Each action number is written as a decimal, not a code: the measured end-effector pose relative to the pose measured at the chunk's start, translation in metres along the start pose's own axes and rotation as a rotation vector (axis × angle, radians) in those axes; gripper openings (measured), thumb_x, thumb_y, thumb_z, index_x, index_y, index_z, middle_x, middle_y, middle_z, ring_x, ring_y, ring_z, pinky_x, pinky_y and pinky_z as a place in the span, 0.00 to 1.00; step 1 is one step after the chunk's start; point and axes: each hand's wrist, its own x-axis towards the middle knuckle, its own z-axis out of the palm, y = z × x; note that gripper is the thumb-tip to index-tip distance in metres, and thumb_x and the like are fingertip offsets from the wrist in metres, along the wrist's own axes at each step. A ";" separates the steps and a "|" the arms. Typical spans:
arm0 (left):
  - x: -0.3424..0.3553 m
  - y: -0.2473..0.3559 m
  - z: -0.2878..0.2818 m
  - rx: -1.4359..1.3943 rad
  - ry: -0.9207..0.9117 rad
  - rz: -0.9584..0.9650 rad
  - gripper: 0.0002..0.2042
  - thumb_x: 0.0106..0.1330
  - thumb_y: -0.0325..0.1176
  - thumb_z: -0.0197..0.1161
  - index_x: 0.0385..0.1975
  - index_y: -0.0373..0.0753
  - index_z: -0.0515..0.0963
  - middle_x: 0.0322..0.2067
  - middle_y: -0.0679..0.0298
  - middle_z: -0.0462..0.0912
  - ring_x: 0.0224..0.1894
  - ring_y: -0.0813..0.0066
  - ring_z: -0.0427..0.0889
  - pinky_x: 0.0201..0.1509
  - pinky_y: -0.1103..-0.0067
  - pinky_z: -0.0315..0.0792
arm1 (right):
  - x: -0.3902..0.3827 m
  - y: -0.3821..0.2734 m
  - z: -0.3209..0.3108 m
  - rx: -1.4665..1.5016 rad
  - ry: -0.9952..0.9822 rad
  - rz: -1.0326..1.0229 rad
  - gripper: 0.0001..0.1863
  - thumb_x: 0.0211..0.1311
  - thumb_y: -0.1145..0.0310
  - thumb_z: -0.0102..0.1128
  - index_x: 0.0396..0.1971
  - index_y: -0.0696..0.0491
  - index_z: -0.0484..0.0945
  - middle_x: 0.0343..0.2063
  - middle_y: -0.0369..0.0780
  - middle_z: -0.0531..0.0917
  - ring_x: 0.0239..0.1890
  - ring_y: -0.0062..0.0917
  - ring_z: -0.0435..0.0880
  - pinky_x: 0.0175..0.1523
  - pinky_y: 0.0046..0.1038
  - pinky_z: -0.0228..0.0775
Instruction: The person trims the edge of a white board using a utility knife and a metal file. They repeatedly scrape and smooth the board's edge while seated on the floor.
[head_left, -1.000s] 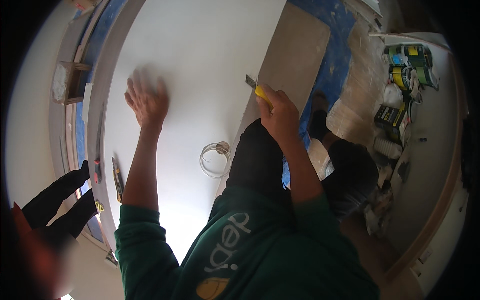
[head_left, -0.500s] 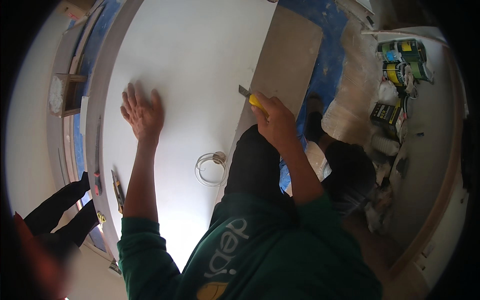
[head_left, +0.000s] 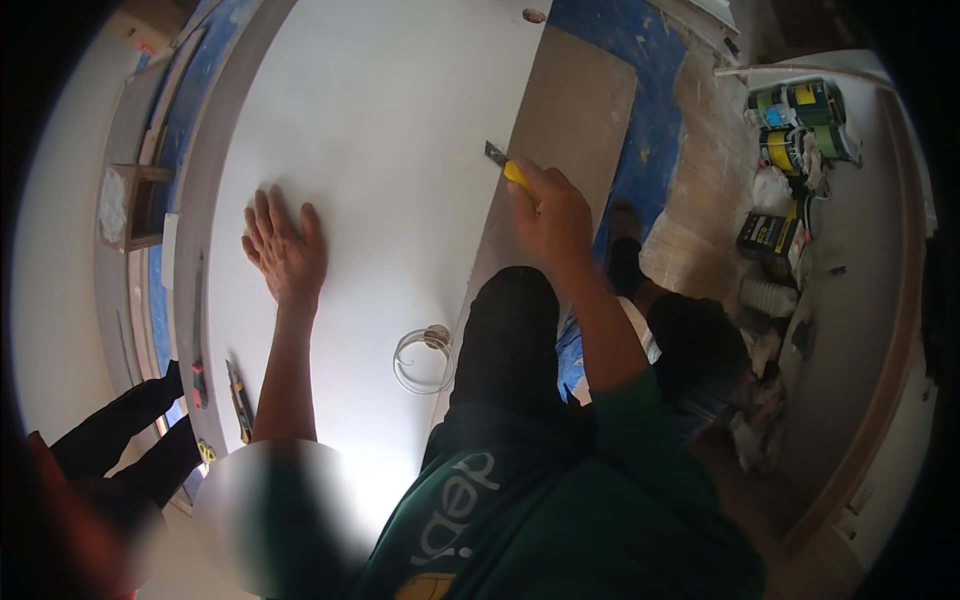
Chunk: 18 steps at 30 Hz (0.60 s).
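One yellow knife (head_left: 516, 174) is gripped in the right hand (head_left: 556, 222); one white board (head_left: 400, 130) is touched by the splayed, empty left hand (head_left: 288, 252).

Left hand (head_left: 288, 255) rests on white board (head_left: 390, 150), right hand (head_left: 555, 220) grips yellow-handled blade (head_left: 514, 173).

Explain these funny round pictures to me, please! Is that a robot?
No robot here: these are a person's own two bare hands. Every picture comes from a camera worn on the person's head. It looks down, and its wide view bends straight edges. The left hand is spread out on a big white board, holding nothing. The right hand holds a yellow-handled blade by the board's edge; I can't tell whether it touches. Also on the board are a clear loop and, beside the left forearm, a cutter knife.
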 end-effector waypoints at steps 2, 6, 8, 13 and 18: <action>0.001 0.002 0.002 0.010 0.020 0.017 0.32 0.77 0.54 0.45 0.75 0.45 0.56 0.76 0.56 0.55 0.79 0.54 0.48 0.80 0.53 0.42 | 0.030 0.012 -0.003 -0.011 0.027 -0.024 0.20 0.67 0.59 0.63 0.56 0.50 0.81 0.36 0.47 0.83 0.40 0.43 0.85 0.47 0.40 0.77; 0.001 0.004 0.001 -0.005 0.002 0.007 0.32 0.77 0.54 0.44 0.75 0.44 0.56 0.76 0.56 0.55 0.79 0.53 0.47 0.80 0.54 0.41 | 0.045 0.020 -0.012 -0.013 -0.078 -0.011 0.19 0.66 0.63 0.64 0.55 0.52 0.82 0.38 0.49 0.84 0.40 0.44 0.86 0.48 0.38 0.77; -0.001 0.000 0.000 0.002 -0.010 -0.005 0.33 0.77 0.54 0.44 0.76 0.43 0.55 0.76 0.54 0.54 0.80 0.52 0.46 0.81 0.54 0.39 | 0.035 0.014 -0.012 -0.015 -0.122 0.017 0.19 0.67 0.63 0.64 0.55 0.53 0.82 0.39 0.50 0.85 0.42 0.44 0.86 0.48 0.38 0.77; -0.001 0.003 -0.003 0.008 -0.010 0.003 0.32 0.77 0.53 0.44 0.76 0.43 0.56 0.76 0.55 0.55 0.79 0.54 0.47 0.80 0.54 0.40 | 0.063 0.033 -0.013 0.015 0.012 -0.066 0.19 0.67 0.64 0.64 0.55 0.54 0.82 0.40 0.50 0.85 0.44 0.43 0.86 0.48 0.38 0.77; 0.000 0.001 0.001 0.019 0.005 0.014 0.32 0.77 0.52 0.44 0.75 0.43 0.56 0.76 0.54 0.55 0.79 0.53 0.47 0.80 0.53 0.40 | 0.067 0.032 -0.006 0.016 -0.014 -0.049 0.18 0.67 0.62 0.62 0.55 0.50 0.81 0.36 0.47 0.83 0.41 0.44 0.84 0.47 0.42 0.76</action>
